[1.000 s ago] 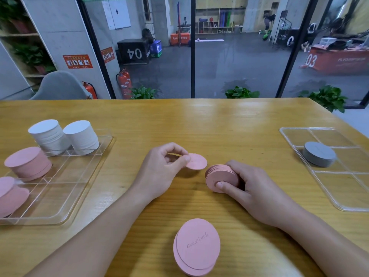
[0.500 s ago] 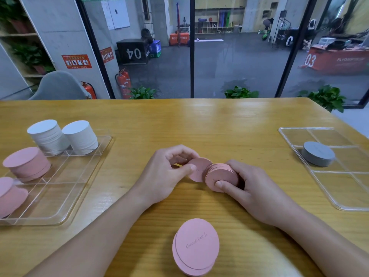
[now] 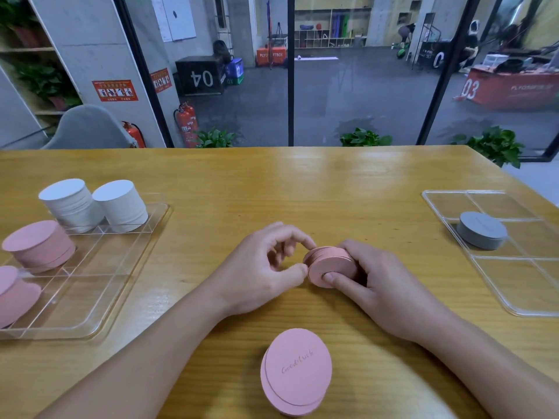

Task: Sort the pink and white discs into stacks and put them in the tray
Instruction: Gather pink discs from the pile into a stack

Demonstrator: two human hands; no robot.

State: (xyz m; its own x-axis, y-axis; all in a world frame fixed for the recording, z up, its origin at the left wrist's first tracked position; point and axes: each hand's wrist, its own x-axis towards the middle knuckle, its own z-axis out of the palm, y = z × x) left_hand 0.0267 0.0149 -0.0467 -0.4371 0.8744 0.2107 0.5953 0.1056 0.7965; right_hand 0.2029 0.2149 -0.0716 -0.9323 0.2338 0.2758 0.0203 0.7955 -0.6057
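Moved: left hand (image 3: 266, 267) now meets pink stack (image 3: 331, 266).

Tilted pink disc stack (image 3: 331, 263) mid-table (white stacks (image 3: 93, 204) in left tray (image 3: 127, 267))
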